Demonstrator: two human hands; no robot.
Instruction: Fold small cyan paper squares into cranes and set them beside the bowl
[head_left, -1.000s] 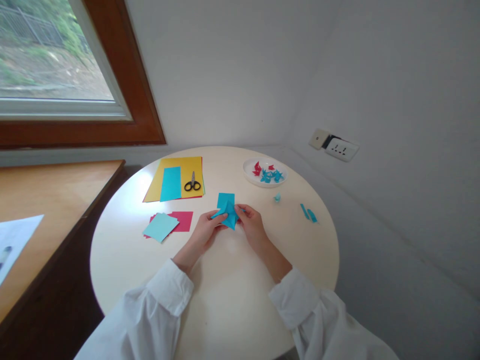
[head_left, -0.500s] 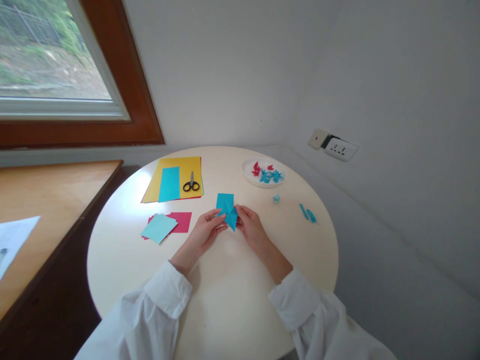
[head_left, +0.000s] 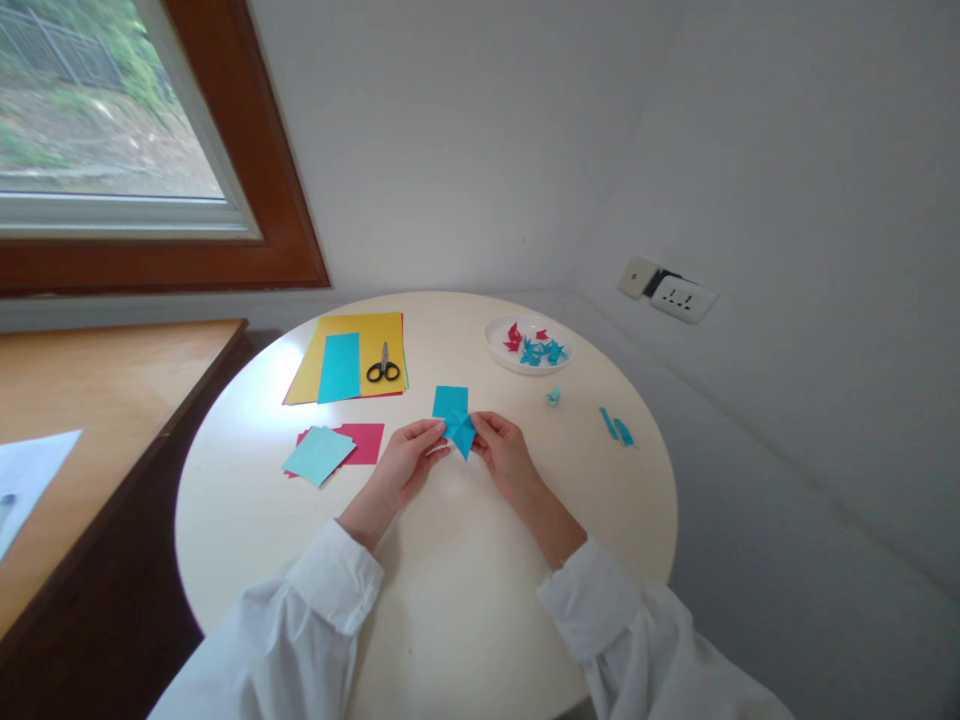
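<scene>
Between my two hands is a creased blue origami paper [head_left: 460, 434], its lower corner pointing toward me. My left hand [head_left: 409, 455] is closed, pinching the paper's left edge between thumb and fingers. On the opposite edge my right hand [head_left: 504, 450] pinches it too, with the fingertips partly behind the sheet. Just beyond the folded piece, a flat blue paper square [head_left: 451, 400] lies on the table, its near part covered from view by the held paper.
On the round white table [head_left: 480, 620], black-handled scissors [head_left: 383, 368] and a blue sheet [head_left: 340, 367] rest on yellow paper [head_left: 307, 375]. Light-blue squares [head_left: 319, 455] overlap red squares [head_left: 365, 443]. A white plate [head_left: 499, 357] holds small folded pieces. Blue scraps [head_left: 622, 432] lie right.
My left thumb has drawn back from the middle of the folded paper to its left edge, showing more of the creases. My right hand has hardly moved.
</scene>
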